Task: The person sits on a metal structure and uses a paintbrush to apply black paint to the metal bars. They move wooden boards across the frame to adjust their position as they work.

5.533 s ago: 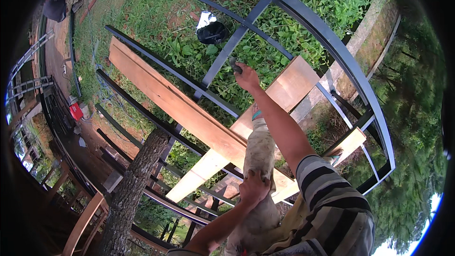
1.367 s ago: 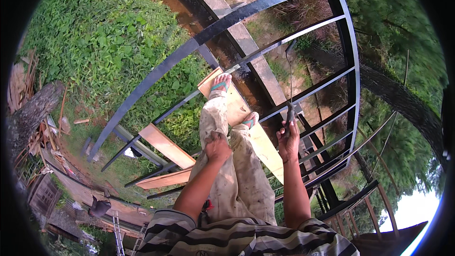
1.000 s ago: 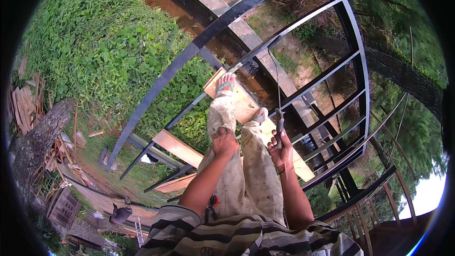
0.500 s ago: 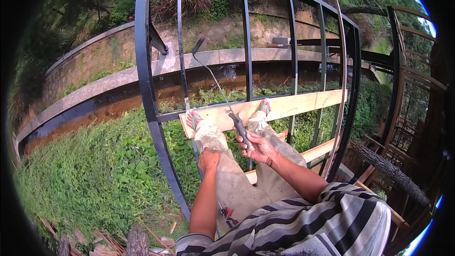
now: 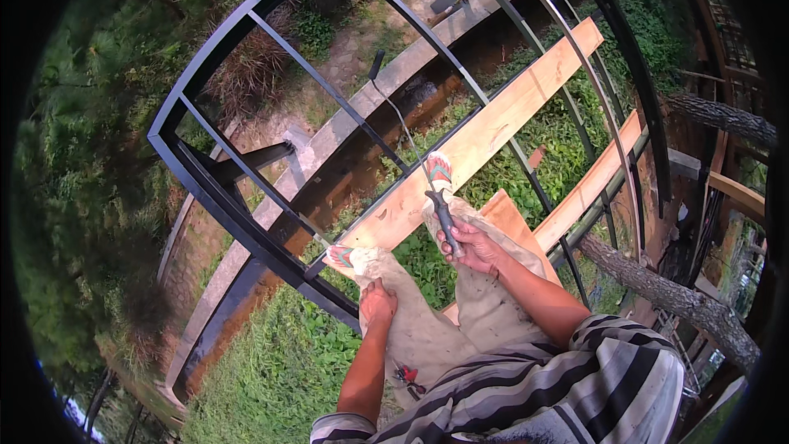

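My right hand (image 5: 470, 248) is wrapped round the dark grip of a small paint roller (image 5: 441, 214). Its thin bent wire frame stretches forward past my foot and ends in a slim black roller head (image 5: 376, 64), seen over the concrete ledge and apart from the frame's bars. On my left knee, against the beige trousers (image 5: 415, 325), rests my left hand (image 5: 377, 302) with its fingers curled in; whatever lies inside them is hidden. Both feet, in thong sandals, stand on a pale wooden plank (image 5: 485, 136) laid across the black metal frame (image 5: 238, 16).
Below the frame are green plants (image 5: 271, 370) and a ditch beside a concrete ledge (image 5: 329, 136). A second plank (image 5: 588, 185) and a tree trunk (image 5: 674, 292) lie to the right. Something small, red and black (image 5: 408, 376), sits by my lap. A thin curved rod (image 5: 588, 66) crosses the frame.
The view has turned, so the frame and planks now slant up to the right. Both hands keep their hold and place, and the paint roller still points forward.
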Demonstrator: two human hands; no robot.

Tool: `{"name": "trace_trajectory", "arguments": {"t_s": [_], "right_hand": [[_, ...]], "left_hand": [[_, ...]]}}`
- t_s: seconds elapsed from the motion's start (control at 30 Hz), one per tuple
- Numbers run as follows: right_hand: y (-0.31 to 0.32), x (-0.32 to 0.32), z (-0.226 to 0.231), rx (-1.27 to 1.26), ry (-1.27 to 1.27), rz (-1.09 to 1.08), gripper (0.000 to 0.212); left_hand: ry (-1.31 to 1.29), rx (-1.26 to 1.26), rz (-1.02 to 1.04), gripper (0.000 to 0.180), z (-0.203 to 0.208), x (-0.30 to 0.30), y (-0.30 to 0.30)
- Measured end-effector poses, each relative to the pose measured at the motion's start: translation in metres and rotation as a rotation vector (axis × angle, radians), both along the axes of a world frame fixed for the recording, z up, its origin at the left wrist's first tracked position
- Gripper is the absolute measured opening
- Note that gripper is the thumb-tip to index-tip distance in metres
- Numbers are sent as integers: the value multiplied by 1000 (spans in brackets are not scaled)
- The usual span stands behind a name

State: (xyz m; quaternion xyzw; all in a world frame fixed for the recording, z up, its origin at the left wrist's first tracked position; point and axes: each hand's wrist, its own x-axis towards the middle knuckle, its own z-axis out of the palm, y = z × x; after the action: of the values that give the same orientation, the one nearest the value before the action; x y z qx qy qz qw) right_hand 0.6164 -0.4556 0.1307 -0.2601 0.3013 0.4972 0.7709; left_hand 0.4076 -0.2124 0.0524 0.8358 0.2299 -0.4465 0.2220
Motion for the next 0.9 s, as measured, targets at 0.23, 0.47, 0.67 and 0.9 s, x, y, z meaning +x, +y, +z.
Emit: {"name": "trace_trajectory", "arguments": {"t_s": [0.23, 0.47, 0.67, 0.9], "right_hand": [[-151, 67, -7, -112, -121, -164, 53], [-239, 89, 0, -273, -124, -194, 65], [-262, 130, 16, -253, -178, -285, 54], [-301, 185, 31, -275, -165, -376, 45]], "left_hand": [[342, -741, -584, 42, 72, 66, -177], [316, -837, -880, 27, 126, 130, -190], [-6, -885, -829, 28, 81, 107, -221], [142, -900, -579, 35, 114, 194, -231]]}}
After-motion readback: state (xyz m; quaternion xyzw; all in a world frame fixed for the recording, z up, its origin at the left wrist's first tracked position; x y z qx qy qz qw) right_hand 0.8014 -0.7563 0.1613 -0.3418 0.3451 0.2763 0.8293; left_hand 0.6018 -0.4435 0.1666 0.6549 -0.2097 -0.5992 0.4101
